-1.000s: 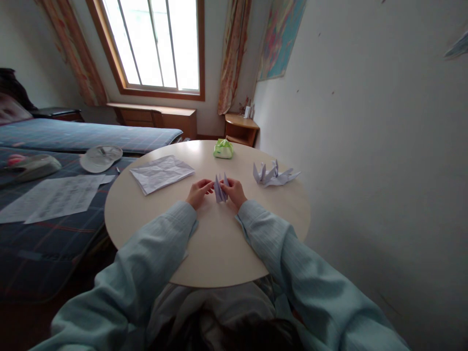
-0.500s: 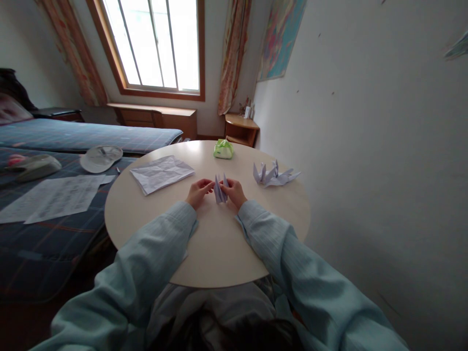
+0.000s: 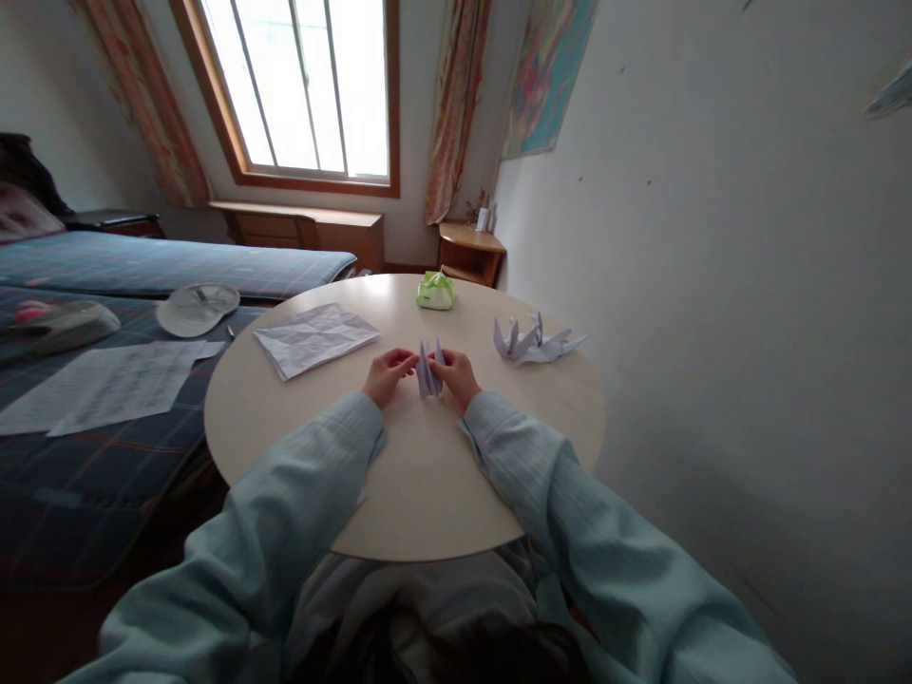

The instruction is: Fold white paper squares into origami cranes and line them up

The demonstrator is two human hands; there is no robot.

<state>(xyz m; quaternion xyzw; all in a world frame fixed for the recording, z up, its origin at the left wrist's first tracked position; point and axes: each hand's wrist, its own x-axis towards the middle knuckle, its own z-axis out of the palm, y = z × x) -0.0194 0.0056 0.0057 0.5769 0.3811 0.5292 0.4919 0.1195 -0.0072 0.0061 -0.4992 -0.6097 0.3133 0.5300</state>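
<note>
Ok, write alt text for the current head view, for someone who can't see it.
A person's right hand holds a small, pointed folded paper, with the left hand close by it, at a round cream table. Creased paper lies on the table's left, crane-like paper figures on its right and a green packet near the far edge.

Pale folded paper (image 3: pixel 426 376), two points upward, between left hand (image 3: pixel 389 377) and right hand (image 3: pixel 458 374)

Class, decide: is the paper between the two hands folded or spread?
Folded: the paper shows narrow, upright points between the left hand and right hand.
</note>
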